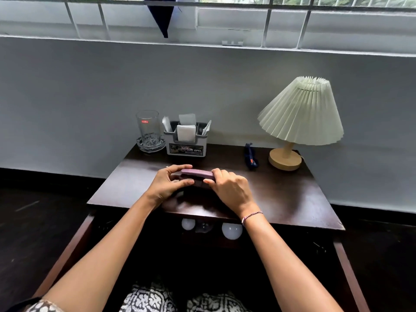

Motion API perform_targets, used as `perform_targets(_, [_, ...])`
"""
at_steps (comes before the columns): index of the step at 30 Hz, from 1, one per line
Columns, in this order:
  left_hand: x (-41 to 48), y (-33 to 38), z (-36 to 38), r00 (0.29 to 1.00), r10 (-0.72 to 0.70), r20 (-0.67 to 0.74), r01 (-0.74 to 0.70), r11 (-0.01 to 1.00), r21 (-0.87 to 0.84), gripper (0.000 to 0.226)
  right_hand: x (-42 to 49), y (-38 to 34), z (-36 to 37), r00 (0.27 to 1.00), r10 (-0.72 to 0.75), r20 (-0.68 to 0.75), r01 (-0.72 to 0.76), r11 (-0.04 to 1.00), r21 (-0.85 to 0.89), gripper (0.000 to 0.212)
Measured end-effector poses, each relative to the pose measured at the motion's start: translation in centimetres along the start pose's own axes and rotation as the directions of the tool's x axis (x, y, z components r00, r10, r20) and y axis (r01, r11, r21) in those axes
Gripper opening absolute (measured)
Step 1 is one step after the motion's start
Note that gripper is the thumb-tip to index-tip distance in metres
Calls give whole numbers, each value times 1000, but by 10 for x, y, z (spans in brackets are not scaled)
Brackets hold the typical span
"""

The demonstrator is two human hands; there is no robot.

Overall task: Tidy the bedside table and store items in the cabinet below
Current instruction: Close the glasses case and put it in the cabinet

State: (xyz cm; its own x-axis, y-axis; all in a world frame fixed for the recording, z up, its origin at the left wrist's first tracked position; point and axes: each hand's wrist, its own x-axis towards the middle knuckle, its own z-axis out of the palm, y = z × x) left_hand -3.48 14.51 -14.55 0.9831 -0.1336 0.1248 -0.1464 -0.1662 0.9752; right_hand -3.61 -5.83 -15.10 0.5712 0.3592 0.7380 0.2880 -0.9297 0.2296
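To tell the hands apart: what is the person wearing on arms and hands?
Both forearms are bare, no gloves. The right hand has a thin braided pink-and-white bracelet at its wrist. The left hand has no wristband; a glint on one finger may be a ring. A black-and-white patterned sleeve edges the left upper arm.

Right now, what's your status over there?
Left hand and right hand both grip purple case. Case at table middle. Nothing in the way.

The left hand [166,185] and right hand [229,188] cover the purple case's [198,174] ends and underside. The bench [292,194] edge hides the tops of the bulbs [231,231] below.
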Motion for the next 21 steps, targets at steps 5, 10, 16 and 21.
perform_targets(5, [4, -2, 0, 999, 28, 43, -31, 996, 84, 67, -2, 4, -5, 992, 115, 47, -120, 982, 143, 35])
perform_targets(10, [5, -2, -1, 999, 30, 15, -31, 997, 71, 62, -2, 9, -2, 920, 82, 383, -253, 872, 420, 48])
perform_targets(16, [8, -4, -1, 999, 37, -8, -36, 997, 72, 64, 1, 10, -3, 857, 88, 509, -396, 744, 538, 56])
perform_targets(21, [12, -9, -1, 998, 54, -14, -53, 995, 86, 67, 0, 18, -4, 805, 218, 551, -562, 578, 592, 57])
